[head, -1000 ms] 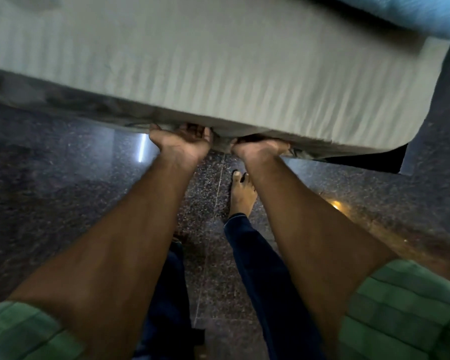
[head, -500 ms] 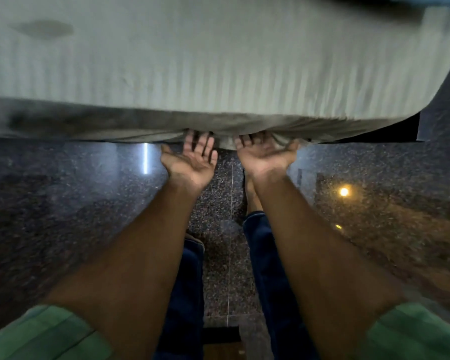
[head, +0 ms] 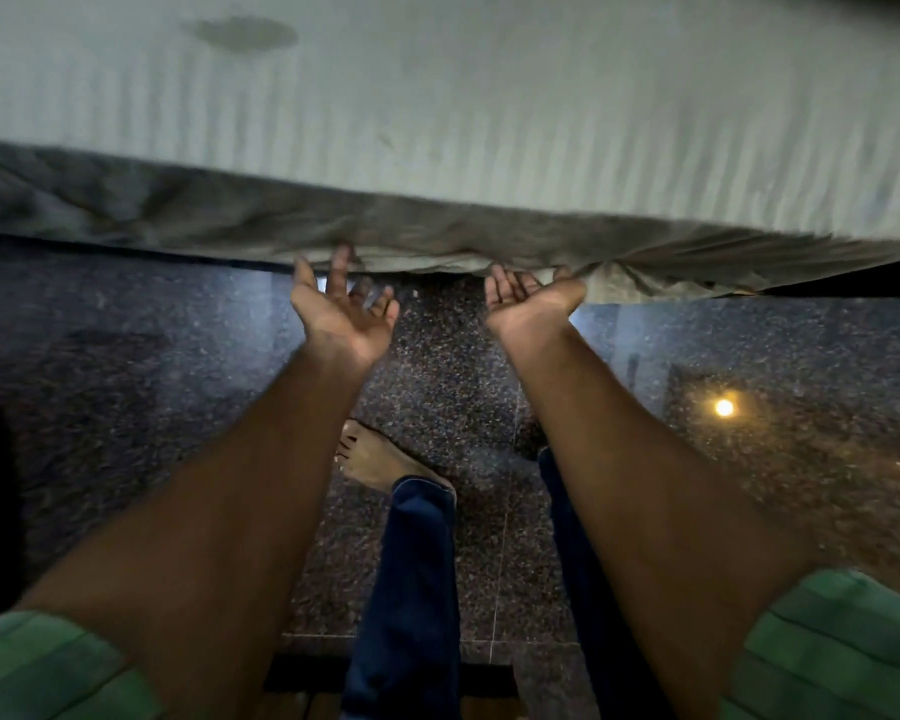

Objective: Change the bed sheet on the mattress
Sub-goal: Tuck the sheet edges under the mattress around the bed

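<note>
pale ribbed fabric covers the mattress (head: pixel 489 106) that fills the whole top of my view, tilted so its lower edge hangs above the floor; a dark oval stain (head: pixel 240 32) sits near its upper left. along that lower edge i see the bed sheet (head: pixel 178 220), grey and crumpled, bunched in folds from the far left to the right corner. under it lies the dark speckled stone floor (head: pixel 126 387), polished enough to mirror a small round light (head: pixel 724 407) on the right. both forearms reach up from green sleeves (head: pixel 842 652) at the bottom corners. between them i make out dark blue trousers (head: pixel 417 574) and one bare foot (head: pixel 375 454) planted on the floor. the left hand (head: pixel 341 317) is palm up with fingers spread wide and straight, the longest fingertip touching the sheet's folds, gripping nothing. the right hand (head: pixel 528 301) is also palm up, fingers loosely extended and close together, their tips at the sheet's hanging edge; i cannot tell whether they touch the cloth, but they hold nothing.
</note>
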### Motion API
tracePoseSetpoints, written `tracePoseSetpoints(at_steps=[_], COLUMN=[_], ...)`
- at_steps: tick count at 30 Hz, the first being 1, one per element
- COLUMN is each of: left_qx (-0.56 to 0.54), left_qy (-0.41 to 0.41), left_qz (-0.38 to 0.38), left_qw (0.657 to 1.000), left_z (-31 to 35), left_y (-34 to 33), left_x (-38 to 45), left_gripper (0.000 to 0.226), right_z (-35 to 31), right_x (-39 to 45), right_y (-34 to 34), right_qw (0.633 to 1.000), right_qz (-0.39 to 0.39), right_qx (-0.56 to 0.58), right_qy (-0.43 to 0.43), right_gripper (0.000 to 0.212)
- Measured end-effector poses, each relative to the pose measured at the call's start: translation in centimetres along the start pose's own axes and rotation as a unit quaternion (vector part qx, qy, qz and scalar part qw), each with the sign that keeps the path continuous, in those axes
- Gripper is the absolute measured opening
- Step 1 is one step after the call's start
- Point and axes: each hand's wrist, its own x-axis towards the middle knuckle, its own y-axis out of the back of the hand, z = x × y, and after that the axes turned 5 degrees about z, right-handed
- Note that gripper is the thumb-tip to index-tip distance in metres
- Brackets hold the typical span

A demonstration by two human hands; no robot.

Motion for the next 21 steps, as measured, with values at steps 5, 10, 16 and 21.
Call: tracePoseSetpoints(at_steps=[5, 10, 16, 21], left_qx=[-0.06, -0.073, -0.085, -0.118], left_qy=[0.003, 0.015, 0.021, 0.034], left_qz=[-0.008, 0.017, -0.01, -0.015], left_qw=[0.998, 0.997, 0.996, 0.992], left_z=[0.1, -1.6, -3.2, -3.2], left_y=[-2.4, -3.5, -5.2, -6.7], left_x=[-0.3, -0.6, -1.2, -0.5], left_gripper=[0.078, 0.086, 0.084, 0.089], right_z=[0.0, -0.3, -0.8, -1.3], right_x=[-0.1, 0.0, 0.6, 3.9], right_y=[-0.7, -2.8, -3.6, -3.9], right_qw=[0.997, 0.999, 0.992, 0.987], right_qz=[0.016, -0.01, 0.002, -0.016], right_qx=[-0.043, 0.038, 0.121, 0.145], right_qy=[0.063, 0.034, -0.027, -0.071], right_gripper=[0.064, 0.072, 0.09, 0.106])
